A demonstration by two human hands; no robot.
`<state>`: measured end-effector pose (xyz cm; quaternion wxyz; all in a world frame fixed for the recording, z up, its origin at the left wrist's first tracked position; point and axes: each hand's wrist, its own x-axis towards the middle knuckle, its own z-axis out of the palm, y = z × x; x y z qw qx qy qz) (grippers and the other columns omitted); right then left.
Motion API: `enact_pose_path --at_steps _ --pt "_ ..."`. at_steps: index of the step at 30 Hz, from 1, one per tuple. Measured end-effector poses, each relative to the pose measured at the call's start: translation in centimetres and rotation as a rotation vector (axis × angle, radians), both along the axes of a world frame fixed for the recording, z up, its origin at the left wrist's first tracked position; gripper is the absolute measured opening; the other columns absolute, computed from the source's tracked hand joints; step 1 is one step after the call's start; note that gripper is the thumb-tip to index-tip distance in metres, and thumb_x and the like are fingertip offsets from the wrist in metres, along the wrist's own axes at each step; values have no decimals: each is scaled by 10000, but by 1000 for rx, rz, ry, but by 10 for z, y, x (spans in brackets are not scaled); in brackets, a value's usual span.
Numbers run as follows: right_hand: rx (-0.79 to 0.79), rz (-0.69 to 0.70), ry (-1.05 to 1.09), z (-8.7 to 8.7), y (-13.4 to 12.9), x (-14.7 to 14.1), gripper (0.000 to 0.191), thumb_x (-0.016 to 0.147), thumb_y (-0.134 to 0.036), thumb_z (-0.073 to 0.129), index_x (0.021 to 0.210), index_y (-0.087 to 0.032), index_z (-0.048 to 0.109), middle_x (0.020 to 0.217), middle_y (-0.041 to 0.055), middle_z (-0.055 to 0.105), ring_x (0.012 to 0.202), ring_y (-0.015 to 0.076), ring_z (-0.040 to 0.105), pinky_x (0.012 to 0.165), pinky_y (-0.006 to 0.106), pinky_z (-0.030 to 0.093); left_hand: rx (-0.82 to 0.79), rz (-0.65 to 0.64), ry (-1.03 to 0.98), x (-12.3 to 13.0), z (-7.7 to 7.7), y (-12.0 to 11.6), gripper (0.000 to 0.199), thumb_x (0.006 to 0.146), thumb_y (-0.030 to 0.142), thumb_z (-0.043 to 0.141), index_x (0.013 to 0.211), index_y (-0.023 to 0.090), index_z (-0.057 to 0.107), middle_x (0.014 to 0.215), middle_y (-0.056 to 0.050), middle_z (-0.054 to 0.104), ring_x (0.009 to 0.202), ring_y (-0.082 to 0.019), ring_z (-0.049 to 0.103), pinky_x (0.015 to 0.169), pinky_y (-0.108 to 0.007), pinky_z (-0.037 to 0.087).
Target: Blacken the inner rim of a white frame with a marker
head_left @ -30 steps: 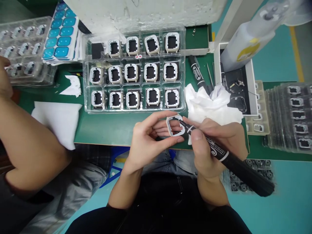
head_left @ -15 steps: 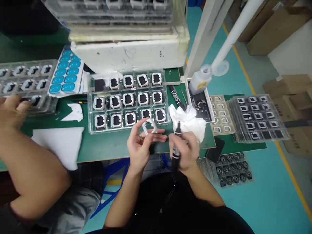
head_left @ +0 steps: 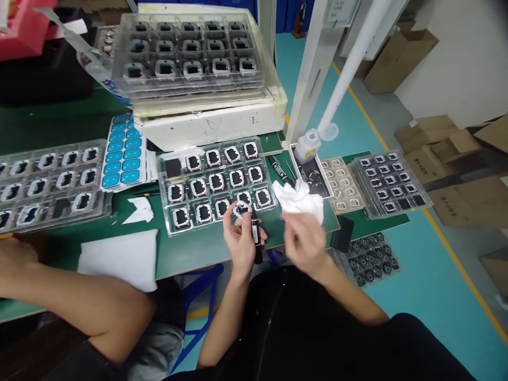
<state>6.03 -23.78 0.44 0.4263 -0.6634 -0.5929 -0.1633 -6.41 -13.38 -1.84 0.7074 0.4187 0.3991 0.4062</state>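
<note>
My left hand (head_left: 240, 241) is closed around a small white frame (head_left: 241, 208) with rounded corners, held at the fingertips, and a black marker (head_left: 256, 235) that stands upright against the palm. Just right of it, my right hand (head_left: 307, 241) is smeared by motion, its fingers partly curled, in front of a crumpled white tissue (head_left: 299, 200). Whether it touches the tissue or pinches anything, I cannot tell. Behind my left hand lies a clear plastic tray (head_left: 169, 214) with rows of similar white frames around dark centres; its back left pocket holds only a dark square.
A co-worker's arm (head_left: 79, 293) reaches in from the left, beside a stacked tray (head_left: 107, 203). Blue sticker sheets (head_left: 123, 151), a white foam sheet (head_left: 119, 259), another marker (head_left: 280, 169), a small box with a bottle (head_left: 308, 145), and stacked trays (head_left: 420, 200) surround the work area.
The marker has passed from my right hand to my left, which still holds the white frame. My right hand now moves apart from it without the marker. The view has shifted.
</note>
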Motion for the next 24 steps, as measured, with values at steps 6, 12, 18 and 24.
enact_pose_path --at_steps 6,12,18,24 --pt "-486 -223 -119 17 -9 73 311 1005 -228 628 1310 -213 688 1384 169 590 1258 383 514 1027 598 499 -26 -96 -49 1 2 -2 642 942 520 801 1416 308 423 641 94 676 413 -140 645 372 -185 442" --pt "-229 -75 -85 16 -10 60 274 992 -195 651 1261 -248 666 1199 98 669 1096 284 609 969 480 495 -19 -181 -77 0 6 -10 640 966 513 778 1439 323 391 615 83 676 392 -162 645 356 -207 452" --pt "-477 -198 -186 17 -1 64 281 1026 -244 587 1297 -223 656 1285 127 659 1187 349 553 941 493 440 -93 -225 -124 -7 5 -2 660 947 559 787 1455 278 472 611 45 710 390 -181 659 326 -207 436" --pt "-424 -154 -237 17 -2 76 145 1087 -224 508 1081 -238 653 1008 59 732 992 264 634 874 442 422 -120 -263 -229 -15 0 9 700 950 682 713 1409 172 572 560 33 675 312 -157 583 265 -202 363"
